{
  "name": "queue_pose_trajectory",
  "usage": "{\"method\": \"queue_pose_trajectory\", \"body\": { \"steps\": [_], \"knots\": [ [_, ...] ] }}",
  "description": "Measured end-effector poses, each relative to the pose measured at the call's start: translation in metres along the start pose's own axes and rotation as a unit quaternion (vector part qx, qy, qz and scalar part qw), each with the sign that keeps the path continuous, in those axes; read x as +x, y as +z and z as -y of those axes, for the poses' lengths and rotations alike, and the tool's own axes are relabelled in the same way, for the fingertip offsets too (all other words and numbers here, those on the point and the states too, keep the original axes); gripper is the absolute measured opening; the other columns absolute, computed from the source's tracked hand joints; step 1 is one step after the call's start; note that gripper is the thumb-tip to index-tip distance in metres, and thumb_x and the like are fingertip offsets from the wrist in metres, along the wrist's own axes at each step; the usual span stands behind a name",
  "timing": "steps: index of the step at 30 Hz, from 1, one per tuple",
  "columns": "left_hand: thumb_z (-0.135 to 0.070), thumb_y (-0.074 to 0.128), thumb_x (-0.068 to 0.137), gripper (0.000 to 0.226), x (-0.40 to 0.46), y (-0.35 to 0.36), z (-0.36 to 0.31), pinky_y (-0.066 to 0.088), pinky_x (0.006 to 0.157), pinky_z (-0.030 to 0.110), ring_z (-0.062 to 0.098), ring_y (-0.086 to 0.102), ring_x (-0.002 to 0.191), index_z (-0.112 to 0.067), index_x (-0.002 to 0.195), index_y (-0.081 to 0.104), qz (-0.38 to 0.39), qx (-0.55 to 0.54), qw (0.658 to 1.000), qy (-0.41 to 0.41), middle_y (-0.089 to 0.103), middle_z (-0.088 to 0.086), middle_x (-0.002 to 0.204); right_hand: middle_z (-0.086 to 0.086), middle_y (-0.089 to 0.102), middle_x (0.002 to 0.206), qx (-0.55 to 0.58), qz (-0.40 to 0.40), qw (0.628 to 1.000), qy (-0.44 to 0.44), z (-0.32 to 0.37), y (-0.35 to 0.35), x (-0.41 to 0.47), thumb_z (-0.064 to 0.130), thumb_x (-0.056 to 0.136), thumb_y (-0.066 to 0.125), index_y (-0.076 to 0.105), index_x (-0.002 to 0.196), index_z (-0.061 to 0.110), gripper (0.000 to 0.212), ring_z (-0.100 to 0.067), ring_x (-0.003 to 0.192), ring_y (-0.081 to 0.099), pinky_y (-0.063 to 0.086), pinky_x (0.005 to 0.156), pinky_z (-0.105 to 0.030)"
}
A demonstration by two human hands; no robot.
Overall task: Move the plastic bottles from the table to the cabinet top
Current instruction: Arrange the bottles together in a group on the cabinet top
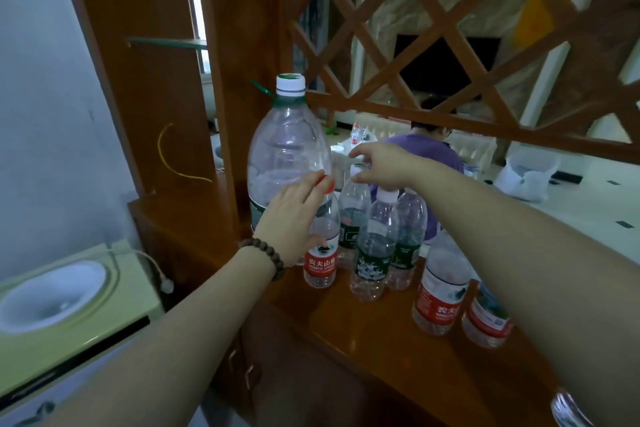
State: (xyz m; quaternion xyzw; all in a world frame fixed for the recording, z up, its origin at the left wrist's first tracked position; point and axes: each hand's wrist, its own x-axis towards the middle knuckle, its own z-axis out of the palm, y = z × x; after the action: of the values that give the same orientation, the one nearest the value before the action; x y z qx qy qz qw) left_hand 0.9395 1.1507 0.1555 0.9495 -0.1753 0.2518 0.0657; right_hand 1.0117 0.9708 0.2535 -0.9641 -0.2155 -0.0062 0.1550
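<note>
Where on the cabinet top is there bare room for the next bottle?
Bare wood lies along the front edge of the cabinet top, in front of the green-label bottle and left of the two red-label bottles by the right forearm. The back is crowded: the big bottle and small ones stand close, with the left hand and right hand among them.

Left hand grips red-label bottle; right hand pinches green-label bottle cap.

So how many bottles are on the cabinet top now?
7: one big bottle at back, four small bottles clustered beside it, two bottles under the right arm. More may be hidden.
</note>
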Motion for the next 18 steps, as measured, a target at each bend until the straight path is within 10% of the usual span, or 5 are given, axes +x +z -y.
{"method": "queue_pose_trajectory", "body": {
  "steps": [7, 18],
  "knots": [
    [-0.021, 0.078, 0.074, 0.091, 0.003, 0.013, 0.005, 0.034, 0.108, 0.035, 0.023, 0.039, 0.130, -0.016, 0.148, 0.025, -0.033, -0.021, 0.999, 0.009, 0.027, 0.004, 0.152, -0.004, 0.054, 0.101, 0.027, -0.027, 0.999, -0.013, -0.007, 0.015, 0.021, 0.019, 0.087, 0.065, 0.056, 0.121, 0.014, 0.036, -0.025, 0.091, 0.057, 0.048, 0.081, -0.032],
    [-0.036, 0.079, 0.072, 0.104, 0.003, 0.006, 0.000, 0.030, 0.113, 0.039, 0.021, 0.027, 0.138, -0.020, 0.151, 0.014, -0.015, -0.049, 0.999, -0.002, 0.016, 0.000, 0.157, -0.009, 0.063, 0.109, 0.030, -0.004, 0.999, -0.017, -0.009, 0.009, 0.025, 0.027, 0.085, 0.068, 0.055, 0.119, 0.018, 0.038, -0.024, 0.088, 0.063, 0.050, 0.078, -0.033]
  ]
}}
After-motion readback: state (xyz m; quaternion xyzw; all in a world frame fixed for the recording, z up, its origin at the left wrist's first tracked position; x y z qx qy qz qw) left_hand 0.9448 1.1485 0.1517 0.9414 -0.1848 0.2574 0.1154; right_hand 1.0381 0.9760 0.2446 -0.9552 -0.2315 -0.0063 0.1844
